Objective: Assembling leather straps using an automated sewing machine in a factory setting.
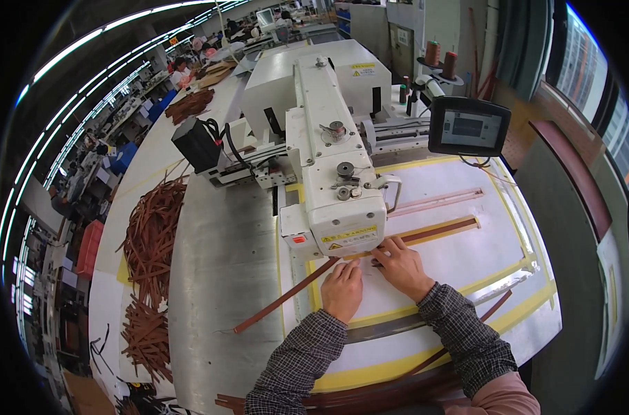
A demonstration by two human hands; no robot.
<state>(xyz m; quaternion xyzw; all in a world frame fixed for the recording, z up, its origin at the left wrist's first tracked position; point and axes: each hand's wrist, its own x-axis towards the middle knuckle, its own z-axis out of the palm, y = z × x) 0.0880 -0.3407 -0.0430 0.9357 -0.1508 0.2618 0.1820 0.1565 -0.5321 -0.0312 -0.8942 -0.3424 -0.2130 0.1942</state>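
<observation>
A long brown strap (pixel 281 302) lies slantwise under the head of a white sewing machine (pixel 335 214); its loose left end rests on the metal plate. My left hand (pixel 343 290) has its fingers bent and closed at the strap, just below the machine head. Close to its right, my right hand (pixel 402 268) also has closed fingers at the strap, its fingertips partly tucked under the head. To the right of it, the strap continues inside a yellow-edged slot in the white template (pixel 467 259). The needle area is hidden behind the head and my fingers.
A heap of brown straps (pixel 152 235) lies on the left of the table, and more straps (pixel 370 398) lie along the near edge. A control screen (pixel 469 129) stands at the right, near thread spools (pixel 449 66). The metal plate (pixel 224 263) adjoins the template.
</observation>
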